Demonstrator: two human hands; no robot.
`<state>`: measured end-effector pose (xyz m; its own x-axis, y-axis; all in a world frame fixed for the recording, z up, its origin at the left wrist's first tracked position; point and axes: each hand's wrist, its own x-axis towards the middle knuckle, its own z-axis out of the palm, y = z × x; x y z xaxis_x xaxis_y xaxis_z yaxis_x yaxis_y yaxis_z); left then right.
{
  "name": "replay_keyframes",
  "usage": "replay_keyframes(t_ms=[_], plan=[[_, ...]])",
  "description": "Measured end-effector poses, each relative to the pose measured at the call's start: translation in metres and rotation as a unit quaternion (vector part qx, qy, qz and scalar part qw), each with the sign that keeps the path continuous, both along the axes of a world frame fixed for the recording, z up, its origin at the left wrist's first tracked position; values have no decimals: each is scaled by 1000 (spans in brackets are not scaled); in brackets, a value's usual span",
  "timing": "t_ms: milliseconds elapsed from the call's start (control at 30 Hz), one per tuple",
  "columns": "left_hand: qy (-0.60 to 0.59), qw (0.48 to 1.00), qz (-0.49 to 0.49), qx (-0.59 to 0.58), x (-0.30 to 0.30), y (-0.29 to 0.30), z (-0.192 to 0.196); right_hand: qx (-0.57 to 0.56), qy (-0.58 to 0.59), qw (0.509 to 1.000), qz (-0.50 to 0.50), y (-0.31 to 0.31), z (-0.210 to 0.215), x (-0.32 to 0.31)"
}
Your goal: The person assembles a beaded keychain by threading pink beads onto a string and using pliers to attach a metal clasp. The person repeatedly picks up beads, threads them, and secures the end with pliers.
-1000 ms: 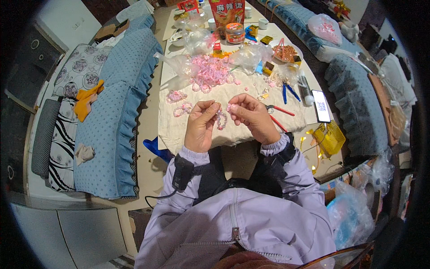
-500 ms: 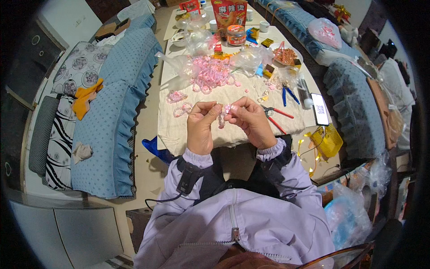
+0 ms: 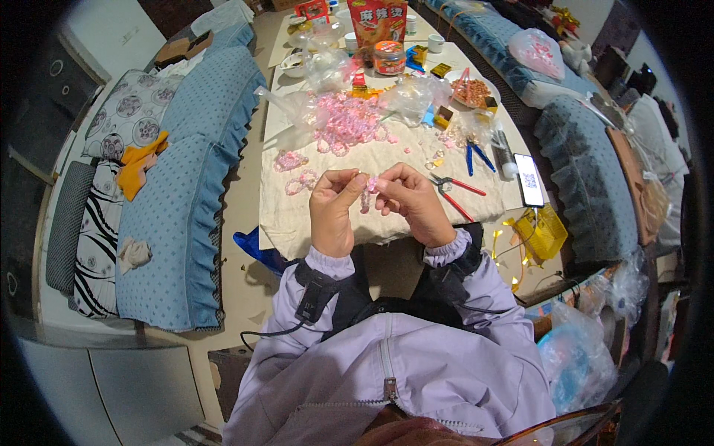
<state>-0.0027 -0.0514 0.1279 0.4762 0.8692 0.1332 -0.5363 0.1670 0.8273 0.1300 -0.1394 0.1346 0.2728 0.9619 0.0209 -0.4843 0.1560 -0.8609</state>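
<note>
My left hand (image 3: 332, 209) and my right hand (image 3: 411, 201) meet above the near edge of the cloth-covered table (image 3: 297, 223). Between their fingertips hangs a small string of pink beads (image 3: 367, 195), pinched from both sides. Finished pink bead pieces (image 3: 301, 181) lie on the cloth just left of my left hand. Farther back, a heap of loose pink beads (image 3: 346, 123) spills from a clear plastic bag. Red-handled pliers (image 3: 451, 189) lie on the cloth right of my right hand.
Blue-handled pliers (image 3: 477, 155) and a phone (image 3: 529, 180) lie at the table's right. A jar (image 3: 389, 57), a red packet (image 3: 378, 20) and cups stand at the far end. Blue sofas flank the table, left (image 3: 175, 201) and right (image 3: 587, 171). A yellow basket (image 3: 541, 232) sits below right.
Both hands have stayed together over the table's near edge, shifting slightly as the fingers work the bead string. Nothing else on the table has moved.
</note>
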Motion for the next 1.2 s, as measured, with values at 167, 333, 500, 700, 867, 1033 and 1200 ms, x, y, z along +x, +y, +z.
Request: replay_keyframes(t_ms=[167,333,500,700,867,1033,1200], plan=[[-14,1000,6,-6,3,-2,-4,-20,-19,1000,10,2,-3,5],[-27,999,-6,-39,4,-2,-9,-6,-103,994,-22,4,-6,6],[-25,999,-2,-19,4,-1,-14,1,-256,963,-84,10,-4,7],[-33,999,-16,-37,5,4,-18,49,-393,905,-153,2,5,4],[-38,999,9,-32,7,1,-20,72,-393,901,-169,6,6,1],[-42,998,12,-37,10,0,-20,0,-333,937,-104,9,2,4],[-46,998,4,-48,10,-1,-23,2,-271,960,-74,14,2,7]])
